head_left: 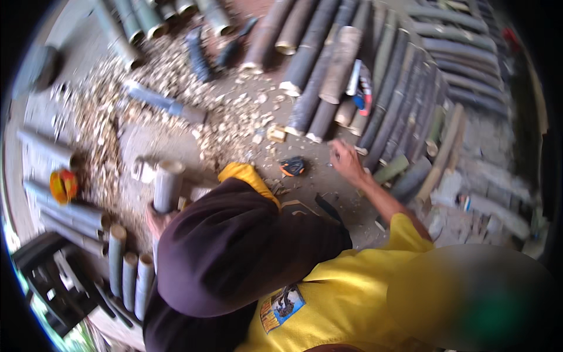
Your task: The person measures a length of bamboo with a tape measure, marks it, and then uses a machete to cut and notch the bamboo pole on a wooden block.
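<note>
My left hand [158, 222] is closed round the lower part of a short upright bamboo piece [169, 185], beside my dark-trousered knee. That knee hides some of the hand. Out to the right, my right hand [347, 162] hovers over the floor near the ends of the laid-out bamboo poles [319, 120]. Its fingers are loosely bent and apart, slightly blurred, with nothing visible in them. Between the hands a black and orange tape measure [292, 166] lies on the floor. Just beyond it is a small wooden block [276, 133].
Wood chips [99, 111] cover the floor ahead and to the left. A bamboo length [164, 102] lies among them. A red, white and blue object [362, 91] rests on the poles. An orange-yellow roll [63, 186] sits at left, near a dark plastic chair [56, 281].
</note>
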Tool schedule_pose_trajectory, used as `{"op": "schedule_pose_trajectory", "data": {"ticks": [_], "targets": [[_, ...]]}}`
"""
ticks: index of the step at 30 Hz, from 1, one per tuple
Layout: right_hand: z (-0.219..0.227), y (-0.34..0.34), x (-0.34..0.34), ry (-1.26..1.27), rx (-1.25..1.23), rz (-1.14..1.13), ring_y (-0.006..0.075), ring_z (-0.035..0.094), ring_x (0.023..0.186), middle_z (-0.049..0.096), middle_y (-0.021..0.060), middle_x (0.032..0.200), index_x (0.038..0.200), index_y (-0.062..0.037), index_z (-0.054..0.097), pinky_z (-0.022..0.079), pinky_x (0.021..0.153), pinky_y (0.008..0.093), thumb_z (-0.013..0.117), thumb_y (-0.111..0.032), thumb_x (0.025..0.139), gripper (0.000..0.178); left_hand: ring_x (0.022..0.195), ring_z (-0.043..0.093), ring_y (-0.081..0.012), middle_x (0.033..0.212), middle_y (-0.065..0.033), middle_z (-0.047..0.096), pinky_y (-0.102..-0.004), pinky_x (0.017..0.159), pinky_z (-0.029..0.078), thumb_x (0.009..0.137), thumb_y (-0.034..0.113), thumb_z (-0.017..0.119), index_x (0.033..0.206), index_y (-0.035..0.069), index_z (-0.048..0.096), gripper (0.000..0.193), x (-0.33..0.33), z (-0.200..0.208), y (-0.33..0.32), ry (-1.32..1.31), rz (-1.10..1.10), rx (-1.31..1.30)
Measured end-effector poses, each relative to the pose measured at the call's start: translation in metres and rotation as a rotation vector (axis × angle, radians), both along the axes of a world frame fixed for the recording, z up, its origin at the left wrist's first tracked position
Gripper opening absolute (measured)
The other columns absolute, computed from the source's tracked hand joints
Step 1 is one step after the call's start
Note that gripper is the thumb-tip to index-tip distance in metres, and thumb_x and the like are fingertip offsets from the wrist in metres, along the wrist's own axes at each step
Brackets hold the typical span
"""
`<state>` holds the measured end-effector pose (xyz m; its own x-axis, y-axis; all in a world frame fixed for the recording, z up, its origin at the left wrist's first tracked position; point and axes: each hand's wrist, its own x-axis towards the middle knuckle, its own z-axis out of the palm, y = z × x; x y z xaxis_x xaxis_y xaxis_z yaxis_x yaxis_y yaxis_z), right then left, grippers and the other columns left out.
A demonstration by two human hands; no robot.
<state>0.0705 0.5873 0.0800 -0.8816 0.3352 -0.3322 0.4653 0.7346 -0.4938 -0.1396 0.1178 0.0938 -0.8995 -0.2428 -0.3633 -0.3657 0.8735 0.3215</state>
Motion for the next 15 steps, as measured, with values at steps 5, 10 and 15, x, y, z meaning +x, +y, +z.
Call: {"op": "schedule_pose_trajectory", "data": {"ticks": [5,10,15], "targets": [[-0.019,-0.102,-0.012,-0.040,-0.006,0.198,0.0377,0.052,0.104,0.046,0.0209,0.120,0.128,-0.0109,0.046,0.046,0.087,0.0461,0.071,-0.005,0.069,0.065,0.098,0.062,-0.0337,0.105,-0.0196,0.064,-0.0409,0.088,0.049,0.050,0.027,0.081,0.121,0.007,0.054,0.079,-0.008,-0.024,-0.030,-0.096,-0.191,0.065],[-0.047,-0.106,-0.029,-0.138,-0.061,0.082,0.0379,0.052,0.104,0.046,0.0230,0.119,0.124,-0.0085,0.046,0.044,0.089,0.0481,0.074,-0.009,0.067,0.064,0.103,0.060,-0.0335,0.112,-0.0165,0.062,-0.0404,0.093,0.046,0.049,0.027,0.080,0.124,0.007,0.055,0.081,-0.002,-0.018,-0.023,-0.061,-0.234,0.057],[-0.018,-0.089,-0.081,-0.353,-0.667,-0.135,0.0212,0.057,0.097,0.057,0.0136,0.101,0.120,-0.0010,0.046,0.053,0.071,0.0342,0.076,-0.024,0.069,0.063,0.103,0.060,-0.0319,0.112,-0.0157,0.062,-0.0393,0.092,0.046,0.049,0.027,0.080,0.123,0.010,0.056,0.080,0.004,-0.017,-0.025,0.020,-0.164,0.072]]}}
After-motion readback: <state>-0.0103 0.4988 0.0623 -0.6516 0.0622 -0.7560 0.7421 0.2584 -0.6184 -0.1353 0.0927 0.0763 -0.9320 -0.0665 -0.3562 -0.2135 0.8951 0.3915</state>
